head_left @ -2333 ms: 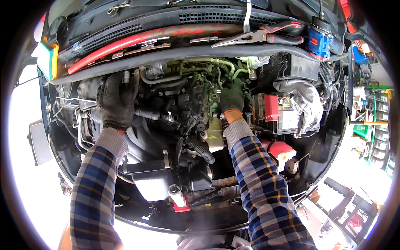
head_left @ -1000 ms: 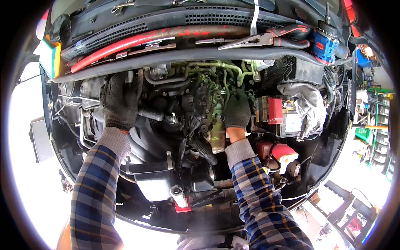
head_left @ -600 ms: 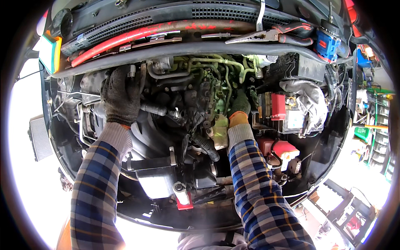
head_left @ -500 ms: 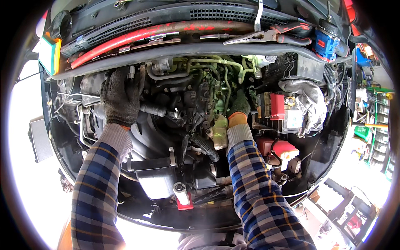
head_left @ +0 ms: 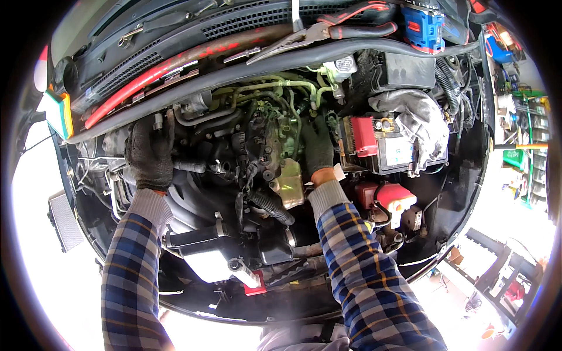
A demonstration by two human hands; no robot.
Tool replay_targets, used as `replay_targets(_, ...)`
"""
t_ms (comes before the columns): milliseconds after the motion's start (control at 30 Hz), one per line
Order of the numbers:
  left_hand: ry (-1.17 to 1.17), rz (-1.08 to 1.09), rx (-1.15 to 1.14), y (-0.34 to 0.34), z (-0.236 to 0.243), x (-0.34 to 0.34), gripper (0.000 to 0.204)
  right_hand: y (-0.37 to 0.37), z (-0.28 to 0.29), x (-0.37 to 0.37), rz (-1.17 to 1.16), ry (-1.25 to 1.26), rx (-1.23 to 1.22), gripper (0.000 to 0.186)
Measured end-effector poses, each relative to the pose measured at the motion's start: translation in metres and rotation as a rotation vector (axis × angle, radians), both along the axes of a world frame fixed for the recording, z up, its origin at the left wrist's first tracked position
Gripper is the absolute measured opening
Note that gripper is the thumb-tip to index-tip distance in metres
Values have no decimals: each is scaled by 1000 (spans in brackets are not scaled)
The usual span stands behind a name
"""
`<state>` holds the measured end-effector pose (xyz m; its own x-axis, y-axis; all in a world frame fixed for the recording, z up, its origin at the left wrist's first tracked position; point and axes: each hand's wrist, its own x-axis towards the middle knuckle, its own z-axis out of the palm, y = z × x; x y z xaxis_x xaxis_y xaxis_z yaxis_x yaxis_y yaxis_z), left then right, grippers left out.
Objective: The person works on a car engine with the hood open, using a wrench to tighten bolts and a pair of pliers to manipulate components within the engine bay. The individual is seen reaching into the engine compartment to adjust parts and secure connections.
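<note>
My left hand [head_left: 149,155], in a dark knitted glove, is closed at the left side of the engine. Its fingers curl down over something hidden; a short silver metal cylinder [head_left: 158,121] sticks up at the fingertips. My right hand [head_left: 318,146], gloved alike, reaches down into the gap between the engine's greenish-lit metal parts [head_left: 287,137] and the car battery [head_left: 395,152]. Its fingers are lost in shadow, so what they touch does not show. Just left of its wrist sits a pale yellowish metal block [head_left: 290,184].
Along the far edge lie long-nosed pliers [head_left: 298,41], a red bar [head_left: 137,85] and a blue power tool [head_left: 422,29]. A grey rag [head_left: 418,123] covers part of the battery. A red-and-white reservoir [head_left: 395,199] sits nearer; a black air box [head_left: 205,245] is at front left.
The view has tilted and shifted, moving the engine bay leftward in the picture. My right hand has turned slightly, showing more of the glove's back. My left hand keeps its place on the engine.
</note>
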<state>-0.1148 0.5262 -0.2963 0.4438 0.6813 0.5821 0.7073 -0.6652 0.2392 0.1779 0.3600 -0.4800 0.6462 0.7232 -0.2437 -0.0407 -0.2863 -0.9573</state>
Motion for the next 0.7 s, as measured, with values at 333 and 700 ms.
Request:
replay_targets(333, 5, -20, -127, 6, -10, -18, 43, -19, 44, -12, 248, -678, 22, 33)
replay_targets(700, -1391, -38, -1061, -1, -14, 29, 49, -78, -51, 27, -78, 285, -114, 34)
